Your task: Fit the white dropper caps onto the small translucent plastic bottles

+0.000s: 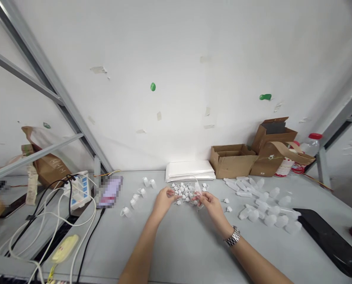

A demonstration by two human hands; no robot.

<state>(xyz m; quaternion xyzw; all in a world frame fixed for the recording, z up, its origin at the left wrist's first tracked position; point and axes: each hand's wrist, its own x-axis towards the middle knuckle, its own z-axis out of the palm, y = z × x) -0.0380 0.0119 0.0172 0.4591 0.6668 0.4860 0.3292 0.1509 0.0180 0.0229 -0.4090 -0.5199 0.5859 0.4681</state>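
Note:
A pile of small white caps with loop straps (pixel 185 191) lies in the middle of the grey table. My left hand (pixel 164 200) is at the pile's left edge, its thumb and fingers apart around some caps. At the pile's right side, my right hand (pixel 209 202) is closed with its fingertips on a small translucent plastic bottle (pixel 197 186), which points upward and is partly hidden by the fingers. Two loose caps (pixel 228 209) lie right of this hand. Several capped small bottles (pixel 142 192) stand in a loose row to the left.
Several translucent uncapped bottles (pixel 270 220) lie at the right, beside a black case (pixel 326 240). Behind the pile are stacked white sheets (pixel 189 170) and a cardboard box (pixel 232 161). A phone (pixel 110 191), a power strip (pixel 79 191) and tangled cables are at left.

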